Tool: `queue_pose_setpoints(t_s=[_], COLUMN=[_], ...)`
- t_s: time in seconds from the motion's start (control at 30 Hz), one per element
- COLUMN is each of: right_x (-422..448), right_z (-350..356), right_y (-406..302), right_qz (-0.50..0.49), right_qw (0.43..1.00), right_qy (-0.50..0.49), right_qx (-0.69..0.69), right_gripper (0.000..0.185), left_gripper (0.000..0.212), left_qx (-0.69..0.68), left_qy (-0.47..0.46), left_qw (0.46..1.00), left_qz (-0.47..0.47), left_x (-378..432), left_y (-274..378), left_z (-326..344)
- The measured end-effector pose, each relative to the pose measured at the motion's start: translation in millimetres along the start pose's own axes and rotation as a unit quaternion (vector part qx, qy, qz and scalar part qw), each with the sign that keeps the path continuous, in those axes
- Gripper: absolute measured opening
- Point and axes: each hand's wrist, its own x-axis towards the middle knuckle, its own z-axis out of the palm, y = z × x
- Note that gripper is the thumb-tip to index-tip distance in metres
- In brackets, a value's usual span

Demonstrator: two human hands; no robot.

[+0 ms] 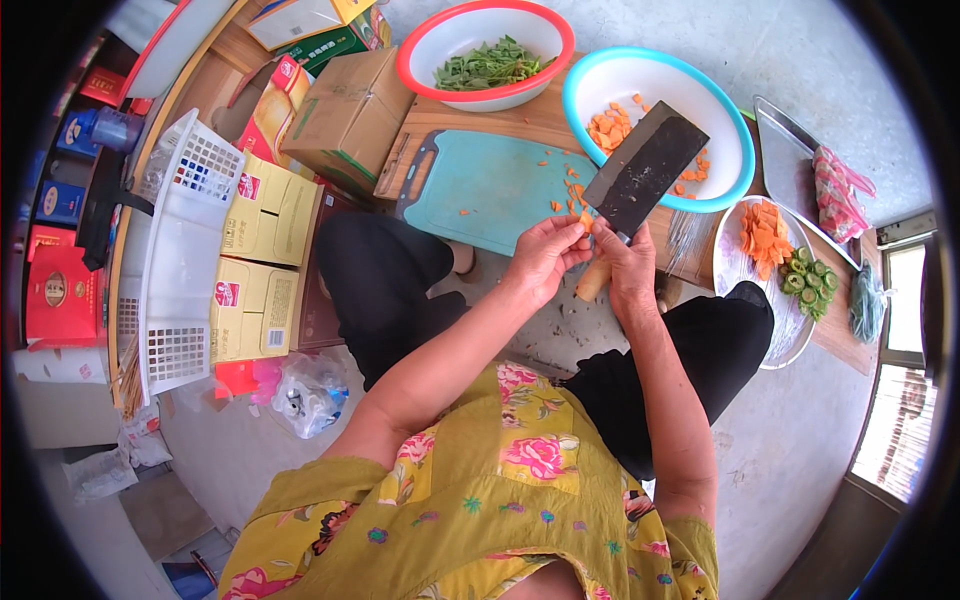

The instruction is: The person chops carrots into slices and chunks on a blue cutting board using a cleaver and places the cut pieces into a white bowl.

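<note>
My right hand (626,262) grips the wooden handle of a dark cleaver (646,169), its wide blade tilted up over the rim of a blue-rimmed white basin (733,157). In the fingers of my left hand (547,255) is a small orange piece (586,220), seemingly carrot, close to the blade's lower corner. Just beyond my hands lies a teal cutting board (487,187) with orange bits (574,191) near its right edge. Inside the basin are orange chunks (609,127). The far side of the piece I hold is partly hidden by my fingers.
A red-rimmed basin (486,9) of green leaves (491,66) stands behind the board. At right, a plate (739,330) bears orange slices (763,234) and green rounds (808,281), near a metal tray (784,142). Cardboard boxes (341,112) and a white plastic basket (180,277) are at left.
</note>
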Motion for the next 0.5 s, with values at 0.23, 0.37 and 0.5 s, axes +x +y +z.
queue_pose_setpoints(t_s=[0.23, 0.37, 0.5], right_x=[-1, -3, -1], right_z=[-3, -2, -11], right_y=[5, 4, -3], right_qz=[-0.005, -0.028, -0.073], right_qw=[0.998, 0.996, 0.978], right_qy=[-0.003, -0.014, -0.012], right_qx=[-0.057, -0.081, -0.193], right_gripper=[0.017, 0.015, 0.012], left_gripper=[0.015, 0.016, 0.017], left_qx=[0.024, 0.02, 0.043], left_qy=[0.018, 0.023, -0.01], left_qw=[0.999, 0.999, 0.999], left_qz=[0.017, 0.01, 0.008], left_x=[-1, -3, 2], left_y=[-1, 3, 20], left_z=[9, 11, -4])
